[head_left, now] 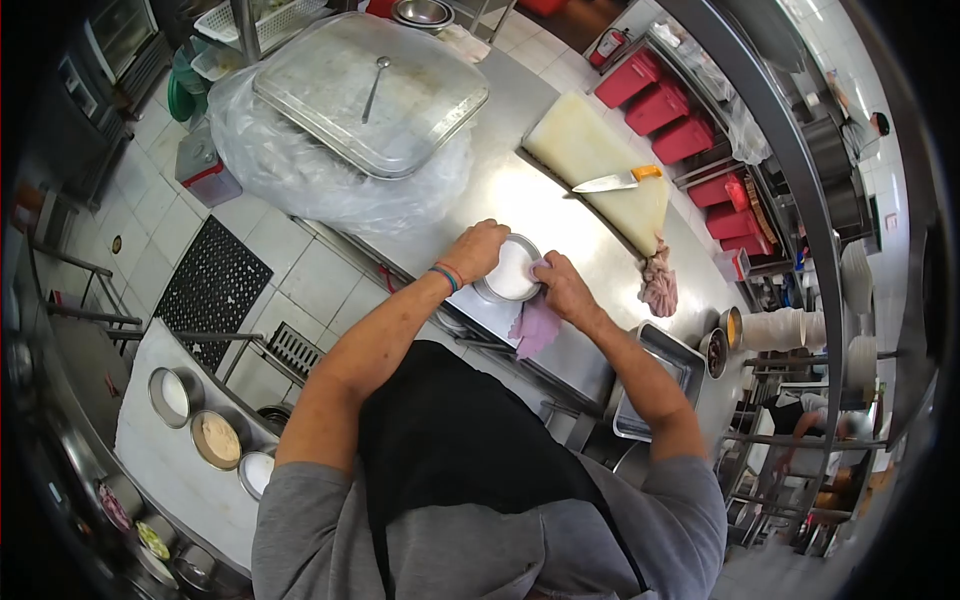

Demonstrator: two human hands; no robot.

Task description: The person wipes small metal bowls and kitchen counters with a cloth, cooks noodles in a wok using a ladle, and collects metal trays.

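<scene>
Pan (pixel 513 272), hands (pixel 482 250) (pixel 568 288) at rim, near edge of counter (pixel 580 352), room beyond

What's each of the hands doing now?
Left hand: closed, holding the pan by its rim.
Right hand: closed, holding purple cloth at the pan's edge.

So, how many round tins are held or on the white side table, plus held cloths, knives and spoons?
Held round tin: 1
Round tins on the white side table: 3
Held purple cloth: 1
Knife: 1
Spoon: 1
Total: 7
</scene>
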